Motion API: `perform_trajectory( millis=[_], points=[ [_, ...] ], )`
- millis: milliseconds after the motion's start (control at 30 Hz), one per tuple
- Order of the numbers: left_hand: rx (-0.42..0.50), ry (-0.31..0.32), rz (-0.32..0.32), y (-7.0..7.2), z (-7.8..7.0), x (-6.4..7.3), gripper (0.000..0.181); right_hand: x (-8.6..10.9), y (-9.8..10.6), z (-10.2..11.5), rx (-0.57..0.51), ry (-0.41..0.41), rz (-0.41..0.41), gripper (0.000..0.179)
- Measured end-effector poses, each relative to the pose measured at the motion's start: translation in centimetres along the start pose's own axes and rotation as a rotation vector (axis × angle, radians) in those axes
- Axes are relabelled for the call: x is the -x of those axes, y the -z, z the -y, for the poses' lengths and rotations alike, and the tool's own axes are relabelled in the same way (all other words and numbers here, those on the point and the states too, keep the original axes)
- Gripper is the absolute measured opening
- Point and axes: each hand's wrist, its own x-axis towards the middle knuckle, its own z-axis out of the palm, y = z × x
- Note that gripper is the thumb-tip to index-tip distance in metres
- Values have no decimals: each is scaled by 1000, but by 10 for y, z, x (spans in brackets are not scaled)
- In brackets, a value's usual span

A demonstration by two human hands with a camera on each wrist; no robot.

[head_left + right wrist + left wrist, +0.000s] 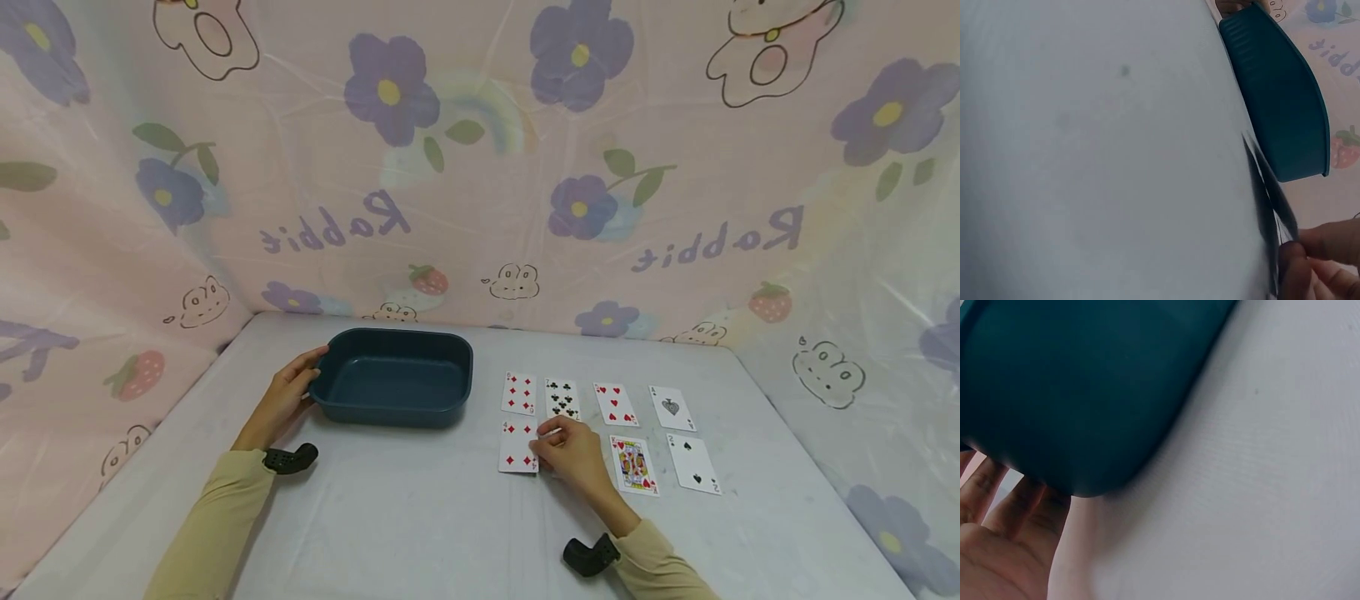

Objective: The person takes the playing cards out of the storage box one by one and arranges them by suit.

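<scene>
My left hand (288, 392) grips the left end of a dark teal rectangular basin (390, 417); in the left wrist view its fingers (1025, 509) meet the end wall, their tips hidden. My right hand (573, 450) pinches the right edge of a four of diamonds (517, 448), which tilts just above the table. In the right wrist view, thumb and fingers close on the card's edge (1282, 206). Above it lies a six of diamonds (518, 393). A club card (561, 397) is partly behind the right hand.
Face up to the right lie a five of hearts (615, 404), ace of spades (672, 408), king of hearts (634, 465) and two of spades (693, 463). White cloth covers the table (405, 517). A patterned curtain (480, 183) hangs behind and along both sides.
</scene>
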Motion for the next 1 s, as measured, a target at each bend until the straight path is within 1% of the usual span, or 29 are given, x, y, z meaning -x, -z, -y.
perform_trajectory(
  millis=[200, 367, 700, 767, 833, 933, 1000],
  points=[
    [25, 9, 0, 0, 0, 0, 48, -1, -1, -1, 14, -11, 12, 12],
    [31, 20, -5, 0, -1, 1, 48, -2, -1, -1, 28, 5, 8, 12],
    [4, 23, 11, 2, -3, 1, 49, 0, 3, 4, 38, 21, 4, 11],
    [9, 23, 12, 2, -3, 1, 49, 1, 5, 6, 17, 14, 7, 11],
    [16, 24, 10, 1, -2, 1, 49, 1, 8, 8, -27, -15, 16, 11],
    [19, 26, 6, 1, -2, 1, 49, -1, 15, 12, -147, -78, 34, 12],
    [16, 27, 6, 2, -2, 1, 49, -3, 22, 13, -238, -98, 33, 14]
  ],
)
